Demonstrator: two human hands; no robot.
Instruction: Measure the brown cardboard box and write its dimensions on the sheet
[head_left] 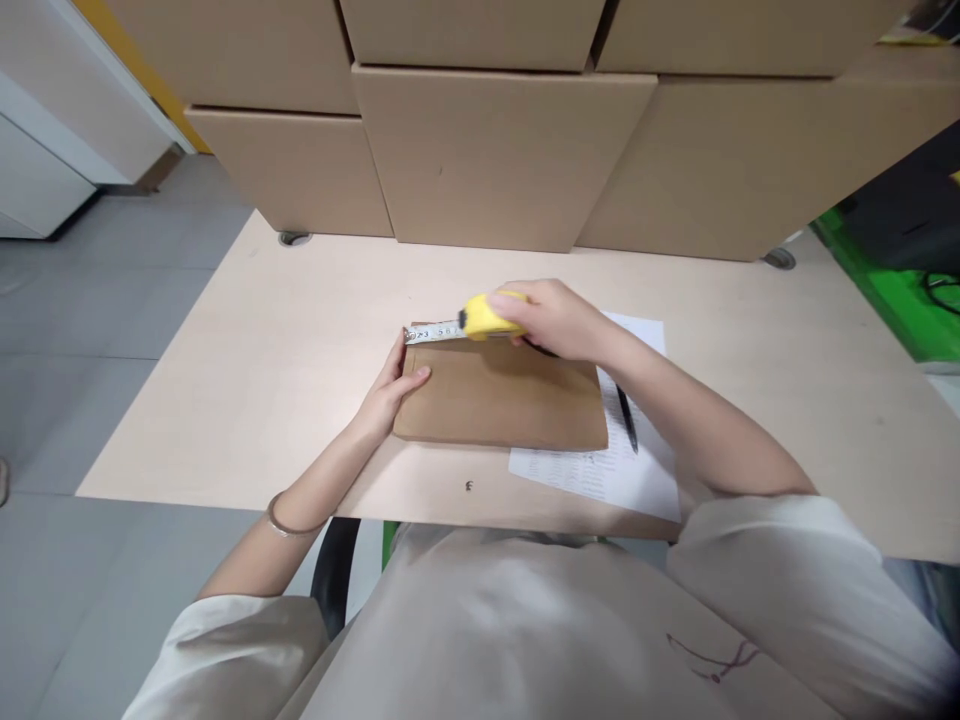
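Observation:
A flat brown cardboard box [502, 400] lies on the table in front of me, partly on top of a printed sheet. My right hand [551, 318] is closed around a yellow tape measure [486, 316] above the box's far edge. Its metal blade [435, 332] is drawn out a short way to the left, and the hooked end sits at the box's far left corner. My left hand [386, 395] grips the left end of the box, thumb on top and fingers along the side, fingertips by the blade's end.
The printed paper sheet [630, 470] sticks out at the box's right, with a black pen [626, 418] on it. Large stacked cardboard boxes [502, 160] wall off the table's [225, 400] back. Cable holes [778, 259] are near both back corners.

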